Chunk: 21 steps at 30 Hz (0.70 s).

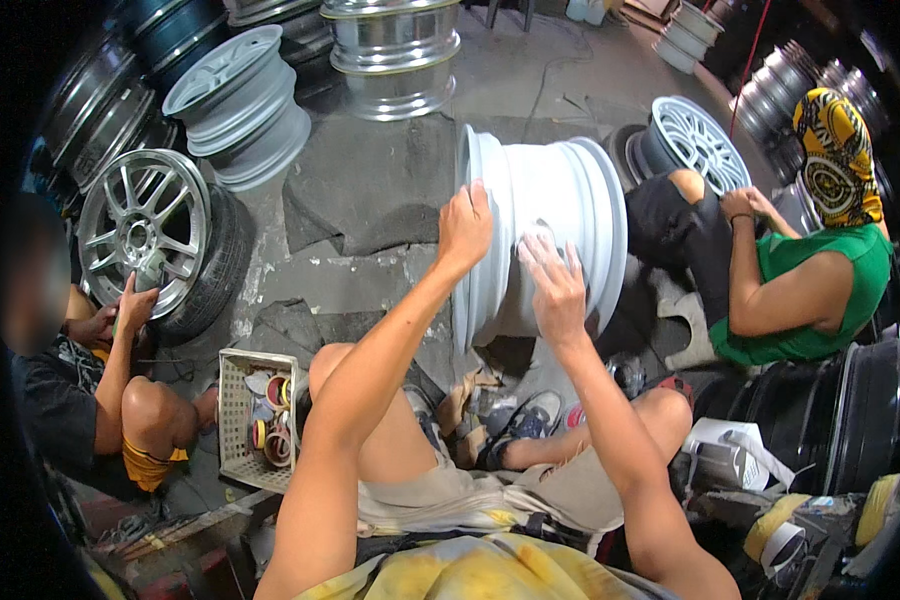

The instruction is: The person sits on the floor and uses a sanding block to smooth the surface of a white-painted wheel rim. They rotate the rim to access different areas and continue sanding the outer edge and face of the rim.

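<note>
A pale grey wheel rim stands on its edge in front of my knees, its barrel toward me. My left hand is closed over the rim's left lip. On the barrel lies my right hand, its fingers stretched out and spread against the surface. A small pale patch shows at those fingertips; I cannot make out whether it is a separate piece under them. The rim's underside is in shadow.
At left, a person holds a grey object against a spoked wheel leaning on a tyre. A cream basket holds tape rolls. Another person in a green top sits at right near a grey rim. Stacked rims stand behind.
</note>
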### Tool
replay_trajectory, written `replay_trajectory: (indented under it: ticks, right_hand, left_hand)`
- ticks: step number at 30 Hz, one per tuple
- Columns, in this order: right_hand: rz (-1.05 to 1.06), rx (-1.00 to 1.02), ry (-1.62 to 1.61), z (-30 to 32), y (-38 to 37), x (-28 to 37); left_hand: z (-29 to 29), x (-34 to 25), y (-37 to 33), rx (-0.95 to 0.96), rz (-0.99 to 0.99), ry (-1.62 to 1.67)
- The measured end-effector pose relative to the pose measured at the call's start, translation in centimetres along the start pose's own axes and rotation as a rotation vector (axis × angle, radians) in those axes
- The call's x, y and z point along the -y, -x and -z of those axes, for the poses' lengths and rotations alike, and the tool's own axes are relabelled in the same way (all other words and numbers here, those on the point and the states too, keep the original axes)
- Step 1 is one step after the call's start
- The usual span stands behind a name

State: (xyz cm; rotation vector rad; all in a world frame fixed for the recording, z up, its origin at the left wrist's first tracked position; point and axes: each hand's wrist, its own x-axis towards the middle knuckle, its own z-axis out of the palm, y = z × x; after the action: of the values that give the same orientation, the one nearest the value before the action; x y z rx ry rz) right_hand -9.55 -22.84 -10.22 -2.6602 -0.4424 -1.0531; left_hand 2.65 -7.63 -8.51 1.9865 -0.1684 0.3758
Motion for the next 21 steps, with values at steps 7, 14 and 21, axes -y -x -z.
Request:
replay_trajectory:
  ticks: [7, 14, 21]
  right_hand:
    - [-0.271, 0.452, -0.019, -1.4, -13.0, -7.9]
    - [0.027, 0.167, 0.108, 2.3, 0.6, -3.1]
    - [-0.095, 0.327, 0.222, 0.8, -9.2, -11.7]
  left_hand:
    - [0.1, -1.3, -0.7, 0.142, 0.061, -0.044]
    - [0.0, 0.3, -3.3, 0.05, 0.075, -0.077]
    - [0.4, -2.3, 1.4, 0.108, 0.042, -0.019]
